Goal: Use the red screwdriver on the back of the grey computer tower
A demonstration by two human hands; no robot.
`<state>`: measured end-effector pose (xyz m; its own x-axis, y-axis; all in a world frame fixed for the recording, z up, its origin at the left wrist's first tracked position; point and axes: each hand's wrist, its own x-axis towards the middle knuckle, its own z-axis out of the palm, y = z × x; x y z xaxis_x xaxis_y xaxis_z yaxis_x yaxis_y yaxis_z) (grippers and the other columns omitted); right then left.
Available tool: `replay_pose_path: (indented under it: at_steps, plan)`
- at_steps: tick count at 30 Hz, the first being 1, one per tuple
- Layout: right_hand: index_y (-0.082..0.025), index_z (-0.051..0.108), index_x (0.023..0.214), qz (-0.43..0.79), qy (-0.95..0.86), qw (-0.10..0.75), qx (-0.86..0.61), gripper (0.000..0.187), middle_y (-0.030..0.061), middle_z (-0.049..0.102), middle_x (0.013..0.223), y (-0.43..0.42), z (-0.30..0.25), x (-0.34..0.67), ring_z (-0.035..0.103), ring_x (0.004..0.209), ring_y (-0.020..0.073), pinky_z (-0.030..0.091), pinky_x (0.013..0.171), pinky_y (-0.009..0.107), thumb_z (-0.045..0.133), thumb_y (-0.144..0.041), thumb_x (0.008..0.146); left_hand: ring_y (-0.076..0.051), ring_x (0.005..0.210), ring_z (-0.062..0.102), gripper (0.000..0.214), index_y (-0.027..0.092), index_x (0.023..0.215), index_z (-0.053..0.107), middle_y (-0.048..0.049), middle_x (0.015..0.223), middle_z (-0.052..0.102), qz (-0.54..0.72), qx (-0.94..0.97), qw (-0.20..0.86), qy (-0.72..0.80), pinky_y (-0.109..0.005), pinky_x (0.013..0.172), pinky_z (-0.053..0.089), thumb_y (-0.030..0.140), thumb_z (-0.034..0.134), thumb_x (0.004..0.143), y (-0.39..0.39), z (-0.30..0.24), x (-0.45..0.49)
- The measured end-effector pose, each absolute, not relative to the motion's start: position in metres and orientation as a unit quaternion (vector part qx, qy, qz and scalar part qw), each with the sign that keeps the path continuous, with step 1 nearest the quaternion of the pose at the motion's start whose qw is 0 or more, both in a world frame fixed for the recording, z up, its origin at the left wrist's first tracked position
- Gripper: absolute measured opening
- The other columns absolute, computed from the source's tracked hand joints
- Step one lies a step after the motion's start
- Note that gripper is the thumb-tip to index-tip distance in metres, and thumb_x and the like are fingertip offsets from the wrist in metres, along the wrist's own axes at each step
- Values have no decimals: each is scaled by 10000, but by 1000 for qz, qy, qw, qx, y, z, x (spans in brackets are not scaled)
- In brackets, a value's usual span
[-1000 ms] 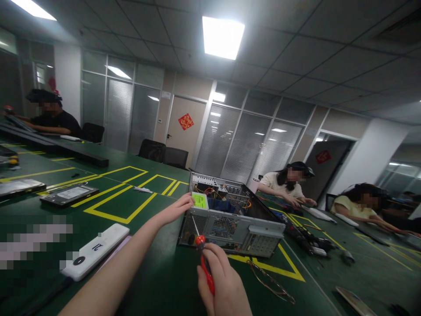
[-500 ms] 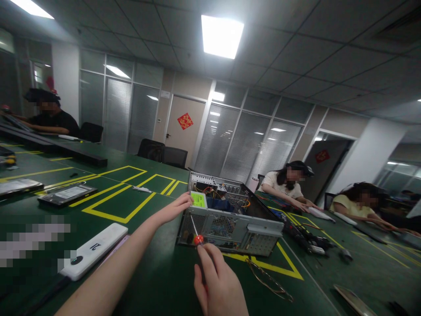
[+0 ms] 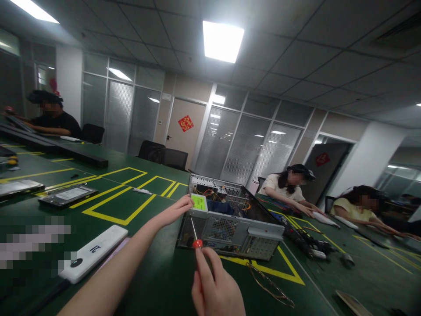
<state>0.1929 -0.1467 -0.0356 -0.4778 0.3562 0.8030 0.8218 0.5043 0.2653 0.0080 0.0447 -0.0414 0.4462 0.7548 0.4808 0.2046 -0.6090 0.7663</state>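
An opened computer case (image 3: pixel 256 241) lies on the green table in front of me, its rear panel facing me. My left hand (image 3: pixel 183 204) is at the case's left corner, its fingers bent against a power supply (image 3: pixel 198 202) with a bright green label. The thumb is hidden. My right hand (image 3: pixel 217 281) is closed around a screwdriver (image 3: pixel 198 244) with a red handle. Its metal shaft points up and away to the upper left part of the rear panel, below the power supply. Whether the tip sits in a screw is too small to tell.
A white power bank (image 3: pixel 95 252) and hard drives (image 3: pixel 68 194) are at left. Glasses (image 3: pixel 271 285) lie near the case's right front. Cables and black parts (image 3: pixel 304 239) are farther right. Yellow tape (image 3: pixel 108 217) marks the table. Other people (image 3: pixel 286 184) work around it.
The view has tilted slightly. The screwdriver's handle and my right hand have shifted a little to the left in the picture. My left hand stays at the power supply.
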Motion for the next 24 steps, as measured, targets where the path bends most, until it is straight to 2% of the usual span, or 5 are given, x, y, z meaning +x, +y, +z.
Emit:
replay_pose_path:
  at_steps: [4,7,14,20,24]
  plan:
    - [-131,596,1112,-307,-792,376,-370,330,158,698,970,-146,-34,194,699,752,227,577,588,298,457,-184,817,-206,1414,258,292,215,908,586,-36,1181,578,427,788,324,305,-357,1211,137,454,418,911,43,-40,8]
    - [-137,571,1156,-246,-788,381,-416,356,160,679,1051,-144,-39,198,692,677,205,562,514,278,448,-305,866,-205,1412,261,292,213,898,574,-38,1167,576,430,787,321,303,-354,1212,131,460,418,908,43,-40,8]
    - [-161,558,1188,-246,-800,359,-412,391,152,647,1097,-144,-34,203,686,813,213,580,656,303,448,-148,813,-207,1412,260,292,208,903,569,-43,1159,572,431,786,322,306,-376,1215,113,453,410,914,44,-41,9]
    - [-136,611,1112,-259,-793,337,-436,338,160,666,1071,-141,-39,202,673,623,192,542,484,280,420,-309,893,-210,1422,241,293,217,919,571,-41,1186,563,437,781,324,306,-372,1215,123,458,404,913,44,-44,9]
    - [-151,587,1189,-268,-792,328,-440,371,155,660,1108,-142,-40,200,669,638,153,526,521,233,352,-195,906,-213,1427,227,288,225,944,576,-35,1211,554,434,781,324,310,-373,1213,134,458,411,910,43,-43,9]
